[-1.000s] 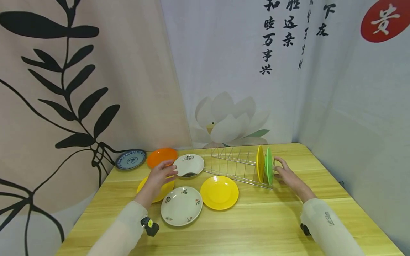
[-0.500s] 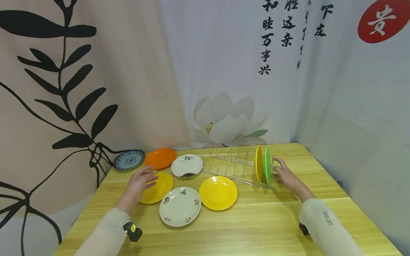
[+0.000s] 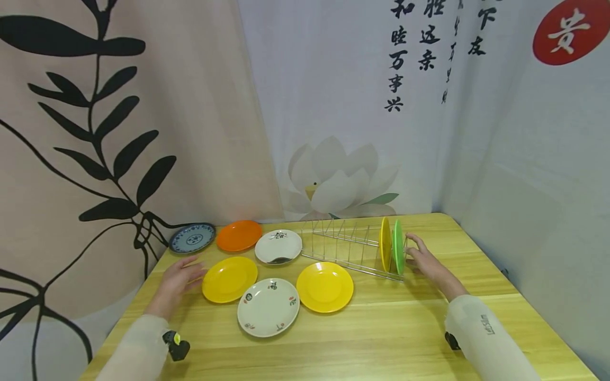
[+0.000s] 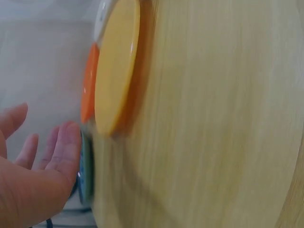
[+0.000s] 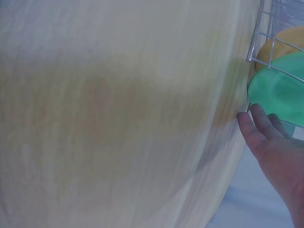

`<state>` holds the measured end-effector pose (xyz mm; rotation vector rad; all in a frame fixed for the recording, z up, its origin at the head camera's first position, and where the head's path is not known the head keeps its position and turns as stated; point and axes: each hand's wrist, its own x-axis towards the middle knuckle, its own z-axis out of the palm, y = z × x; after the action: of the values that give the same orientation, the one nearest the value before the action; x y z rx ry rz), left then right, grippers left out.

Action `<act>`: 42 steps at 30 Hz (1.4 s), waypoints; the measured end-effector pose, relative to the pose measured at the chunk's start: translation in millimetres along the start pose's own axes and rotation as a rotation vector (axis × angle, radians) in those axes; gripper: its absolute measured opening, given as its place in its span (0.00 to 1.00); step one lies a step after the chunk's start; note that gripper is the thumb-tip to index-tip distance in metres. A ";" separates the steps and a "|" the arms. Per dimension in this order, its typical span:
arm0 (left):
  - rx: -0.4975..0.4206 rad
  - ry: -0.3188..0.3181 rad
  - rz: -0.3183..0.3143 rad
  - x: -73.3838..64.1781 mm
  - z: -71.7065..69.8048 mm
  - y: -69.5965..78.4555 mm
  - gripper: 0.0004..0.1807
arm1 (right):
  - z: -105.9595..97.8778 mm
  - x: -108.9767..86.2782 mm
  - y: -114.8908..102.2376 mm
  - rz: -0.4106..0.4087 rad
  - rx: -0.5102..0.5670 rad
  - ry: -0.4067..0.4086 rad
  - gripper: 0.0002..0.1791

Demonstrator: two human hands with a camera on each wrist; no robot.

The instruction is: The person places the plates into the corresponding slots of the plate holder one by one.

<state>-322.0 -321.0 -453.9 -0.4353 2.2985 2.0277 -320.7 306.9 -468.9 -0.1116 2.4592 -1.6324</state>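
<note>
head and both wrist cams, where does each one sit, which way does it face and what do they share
Head: worn on the head, facing forward and down over the table; both hands show, left hand and right hand.
Left wrist: on that wrist, looking along the hand past a yellow plate; only the left hand shows.
Right wrist: on that wrist, looking along the hand toward the green plate; only the right hand shows.
Shared: head and right wrist both show the right hand and green plate.

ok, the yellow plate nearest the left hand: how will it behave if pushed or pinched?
Probably stiff: the yellow plate has an even, round rim. Possibly slippery to pinch, given its glossy surface. Lying flat on the table, it would likely slide rather than roll.
</note>
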 end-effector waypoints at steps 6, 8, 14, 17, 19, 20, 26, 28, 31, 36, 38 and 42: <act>-0.013 0.017 -0.048 4.2 -13.3 -11.1 0.39 | 0.6 -0.4 0.3 0.003 0.013 -0.004 0.37; -0.021 0.020 -0.059 5.2 -15.8 -13.8 0.39 | 0.7 -0.3 0.7 0.002 0.010 -0.006 0.37; 0.000 0.003 -0.093 7.7 -22.8 -21.8 0.39 | 1.4 1.3 1.3 0.002 0.006 -0.002 0.37; 0.013 0.000 -0.112 8.1 -25.0 -26.0 0.39 | 1.8 2.1 1.4 -0.003 0.008 -0.007 0.37; 0.005 -0.001 -0.124 8.5 -25.8 -28.5 0.40 | 1.9 2.7 1.5 -0.006 0.020 -0.007 0.36; -0.001 -0.001 -0.127 8.6 -25.9 -29.4 0.40 | 2.0 2.7 1.3 -0.006 0.023 -0.007 0.36; -0.018 -0.030 -0.108 8.4 -23.9 -33.1 0.41 | 1.8 2.3 0.5 -0.009 0.020 -0.008 0.36; -0.007 -0.043 -0.101 7.9 -21.9 -34.0 0.41 | 1.6 2.1 0.6 -0.009 0.020 -0.006 0.36; 0.016 -0.053 -0.097 7.6 -18.1 -34.6 0.40 | 1.4 1.2 0.3 -0.008 0.016 -0.008 0.36; 0.042 -0.038 -0.100 8.0 -11.0 -31.6 0.39 | 0.6 -2.1 -1.1 -0.014 0.010 -0.016 0.37; 0.049 -0.029 -0.102 8.1 -8.3 -30.1 0.39 | 0.6 -2.7 -1.3 -0.015 0.012 -0.015 0.37; 0.063 -0.009 -0.112 9.6 -4.3 -28.8 0.40 | 1.1 -2.0 -1.0 -0.010 0.023 -0.007 0.38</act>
<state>-323.7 -329.9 -483.2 -0.5368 2.2705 1.8971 -318.6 305.8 -468.2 -0.1265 2.4378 -1.6619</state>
